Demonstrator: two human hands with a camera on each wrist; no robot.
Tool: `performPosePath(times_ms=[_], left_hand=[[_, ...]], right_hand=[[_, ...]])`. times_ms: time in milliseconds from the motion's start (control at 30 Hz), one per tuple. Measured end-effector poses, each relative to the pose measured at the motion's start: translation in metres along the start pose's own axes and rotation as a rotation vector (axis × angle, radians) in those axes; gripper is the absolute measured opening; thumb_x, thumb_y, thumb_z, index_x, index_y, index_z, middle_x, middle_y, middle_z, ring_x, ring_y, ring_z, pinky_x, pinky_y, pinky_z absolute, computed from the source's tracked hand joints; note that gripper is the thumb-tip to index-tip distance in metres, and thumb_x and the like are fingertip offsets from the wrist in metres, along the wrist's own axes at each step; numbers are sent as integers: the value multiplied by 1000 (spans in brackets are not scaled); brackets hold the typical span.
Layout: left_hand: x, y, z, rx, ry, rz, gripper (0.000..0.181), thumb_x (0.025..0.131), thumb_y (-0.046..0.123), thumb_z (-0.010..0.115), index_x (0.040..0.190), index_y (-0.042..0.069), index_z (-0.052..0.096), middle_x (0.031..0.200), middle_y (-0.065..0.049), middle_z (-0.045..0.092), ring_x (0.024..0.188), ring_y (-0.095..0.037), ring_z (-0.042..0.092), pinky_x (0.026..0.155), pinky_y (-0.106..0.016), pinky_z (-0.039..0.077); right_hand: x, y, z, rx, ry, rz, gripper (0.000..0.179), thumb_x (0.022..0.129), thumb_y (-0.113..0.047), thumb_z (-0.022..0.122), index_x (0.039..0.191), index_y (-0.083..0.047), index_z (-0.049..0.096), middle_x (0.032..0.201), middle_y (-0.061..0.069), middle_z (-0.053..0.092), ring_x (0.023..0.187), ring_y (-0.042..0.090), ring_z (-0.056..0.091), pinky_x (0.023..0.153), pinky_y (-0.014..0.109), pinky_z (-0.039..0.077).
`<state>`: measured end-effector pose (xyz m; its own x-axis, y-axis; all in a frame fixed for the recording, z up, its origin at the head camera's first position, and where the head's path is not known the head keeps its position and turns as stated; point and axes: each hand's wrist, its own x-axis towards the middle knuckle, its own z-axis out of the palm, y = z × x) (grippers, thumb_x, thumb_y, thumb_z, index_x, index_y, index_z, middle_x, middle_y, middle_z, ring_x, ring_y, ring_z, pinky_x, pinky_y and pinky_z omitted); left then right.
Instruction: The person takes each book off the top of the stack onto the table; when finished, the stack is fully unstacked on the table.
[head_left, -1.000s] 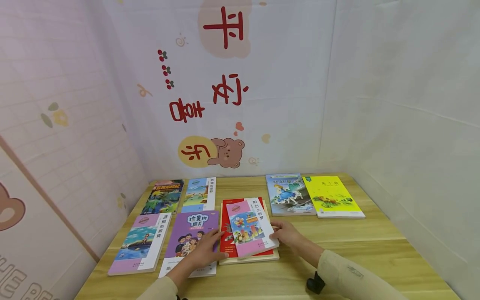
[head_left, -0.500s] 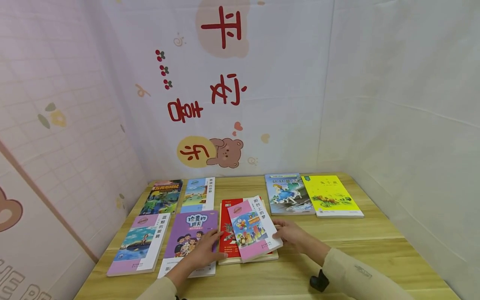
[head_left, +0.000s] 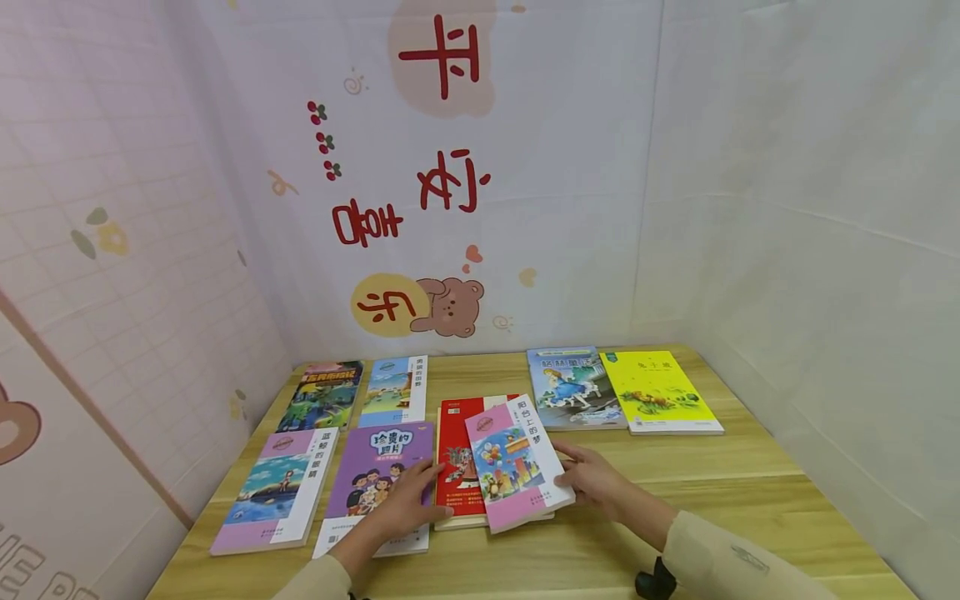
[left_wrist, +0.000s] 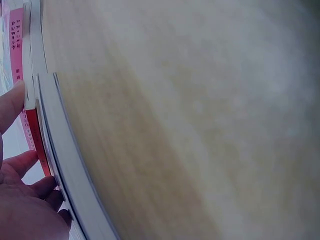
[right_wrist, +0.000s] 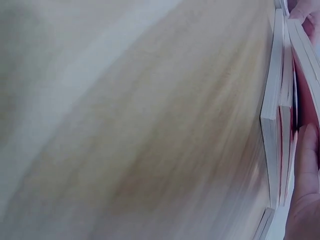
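Observation:
My right hand (head_left: pixel 600 482) holds a pink-and-white picture-cover book (head_left: pixel 517 467) by its right edge. This book is tilted, with its right side raised above the red book (head_left: pixel 453 487) beneath. In the right wrist view a finger (right_wrist: pixel 306 160) lies under the lifted book (right_wrist: pixel 306 55), and a gap shows between it and the stack. My left hand (head_left: pixel 405 504) rests over the purple book (head_left: pixel 397 442), its fingertips at the red book's left edge. In the left wrist view its fingers (left_wrist: pixel 22 161) touch the red spine (left_wrist: pixel 36 132), spread loosely.
Left of the purple book lies a pink book with a sea cover (head_left: pixel 277 492). Behind are a dark jungle book (head_left: pixel 321 396) and a light-blue book (head_left: pixel 393 390). At back right lie a blue book (head_left: pixel 573 387) and a yellow book (head_left: pixel 660 392). Fabric walls surround the wooden table (head_left: pixel 720 517).
My right hand has drawn the pink-and-white book rightward and nearer, lifting its right side, so more of the red cover shows. My left hand has stayed put.

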<state>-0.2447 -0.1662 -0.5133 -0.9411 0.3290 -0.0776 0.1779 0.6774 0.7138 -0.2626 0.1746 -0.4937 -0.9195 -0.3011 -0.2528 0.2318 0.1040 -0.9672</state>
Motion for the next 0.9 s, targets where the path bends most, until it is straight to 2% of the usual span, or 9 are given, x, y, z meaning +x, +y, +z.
performPosePath(times_ms=[167,367,567,767,900], left_hand=[[-1,1,0,-8,1,-3,80,84,32,79,150,6,42,155,-23,29,142,-51,19,106,-74,17],[0,-2,0,-12,-2,11,80,84,33,79,150,6,42,155,-23,29,141,-51,19,106,-74,17],[0,-2,0,-14,3,8,80,84,33,80,150,6,43,155,-23,29,141,-52,19,105,-75,17],[-1,1,0,-6,7,-8,80,83,32,80,150,7,43,156,-21,29,141,-51,21,106,-74,18],[-2,3,-1,-5,9,-13,80,83,32,80,150,7,43,155,-21,30,141,-50,21,105,-74,19]], right_hand=[[-8,0,-5,38,9,-5,71,90,7,55,155,-1,27,134,25,57,98,30,68,78,42,58],[-19,-1,-14,61,64,-6,70,90,8,55,155,-1,28,134,26,56,100,30,67,79,44,57],[-37,-2,-30,88,44,-22,72,91,8,54,156,1,22,134,27,55,100,29,68,79,43,57],[-57,3,-46,100,48,19,75,91,9,53,156,2,17,136,26,54,102,28,67,83,44,57],[-69,8,-58,71,61,46,74,92,8,53,156,4,15,133,26,56,101,28,67,83,45,56]])
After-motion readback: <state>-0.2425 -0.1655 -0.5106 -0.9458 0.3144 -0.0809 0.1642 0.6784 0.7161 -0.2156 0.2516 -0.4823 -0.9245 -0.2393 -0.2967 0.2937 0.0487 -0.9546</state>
